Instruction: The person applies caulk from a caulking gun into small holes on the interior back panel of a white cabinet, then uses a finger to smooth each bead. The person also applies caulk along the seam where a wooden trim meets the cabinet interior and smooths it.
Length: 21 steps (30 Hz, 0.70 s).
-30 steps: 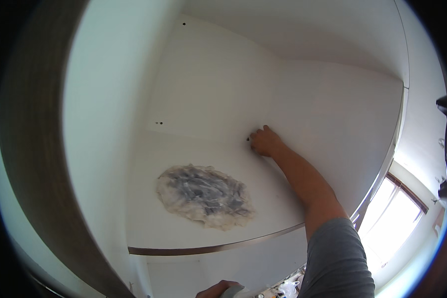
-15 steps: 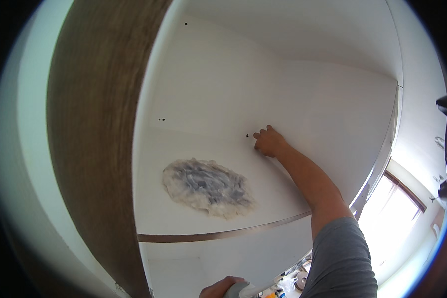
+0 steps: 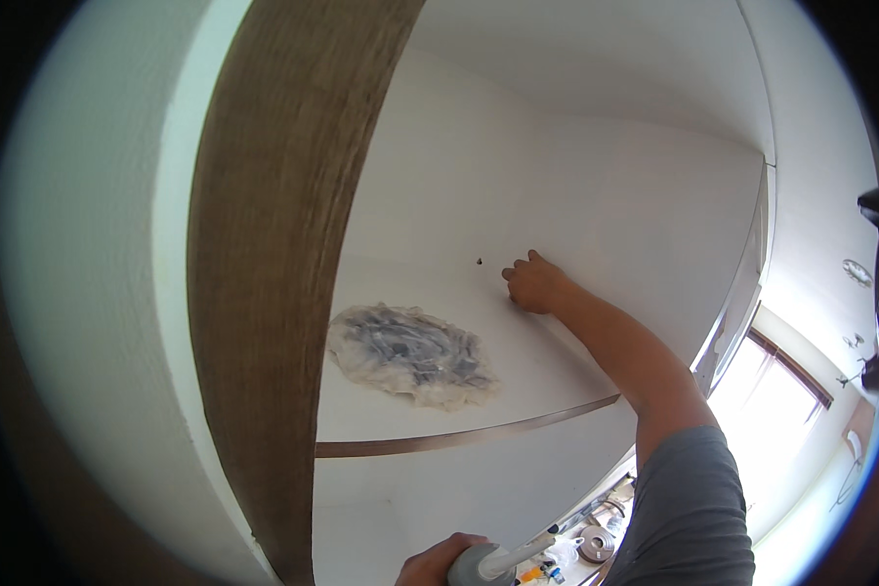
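My right hand (image 3: 538,284) reaches deep into a white cabinet, near the corner where the shelf (image 3: 381,422) meets the back and side walls. Its fingers are curled; whatever may be in them is hidden. A small dark hole (image 3: 480,262) shows in the wall just left of the fingertips. Low in the picture, my left hand (image 3: 438,561) is wrapped round a grey cylinder with a pale nozzle (image 3: 482,566), only partly in view. On the shelf, left of my right forearm, lies a crumpled translucent plastic bag (image 3: 415,354) with something greyish inside.
A brown wood-grain panel (image 3: 264,244) stands upright along the cabinet's left side. Below the shelf is another white compartment (image 3: 430,488). Farther down are a round coil (image 3: 596,544) and small clutter. A bright window (image 3: 776,396) is at the right.
The view has shifted, so the brown panel stands farther right and covers more of the cabinet. My left hand and the grey cylinder show a bit more. My right hand stays near the corner.
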Tool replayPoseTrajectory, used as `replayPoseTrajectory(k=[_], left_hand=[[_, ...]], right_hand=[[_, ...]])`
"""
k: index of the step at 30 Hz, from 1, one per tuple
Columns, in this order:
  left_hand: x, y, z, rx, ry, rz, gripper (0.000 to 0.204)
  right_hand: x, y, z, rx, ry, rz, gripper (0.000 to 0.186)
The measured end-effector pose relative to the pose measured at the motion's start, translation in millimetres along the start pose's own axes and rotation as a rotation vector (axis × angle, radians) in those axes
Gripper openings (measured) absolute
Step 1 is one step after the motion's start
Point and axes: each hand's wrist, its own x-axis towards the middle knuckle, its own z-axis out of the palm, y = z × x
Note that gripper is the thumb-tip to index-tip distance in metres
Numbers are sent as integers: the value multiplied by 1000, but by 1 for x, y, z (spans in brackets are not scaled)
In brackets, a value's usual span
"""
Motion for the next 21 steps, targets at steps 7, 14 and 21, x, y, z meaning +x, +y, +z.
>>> replayPoseTrajectory(k=[7,14,21], left_hand=[[-1,5,1,-42,-26,-138,45],[10,-1,-2,-10,47,-122,42],[8,-4,0,-18,72,-133,43]], right_hand=[[13,21,-17,285,20,156,30],[56,8,4,184,-16,181,33],[67,-2,17,151,30,168,32]])
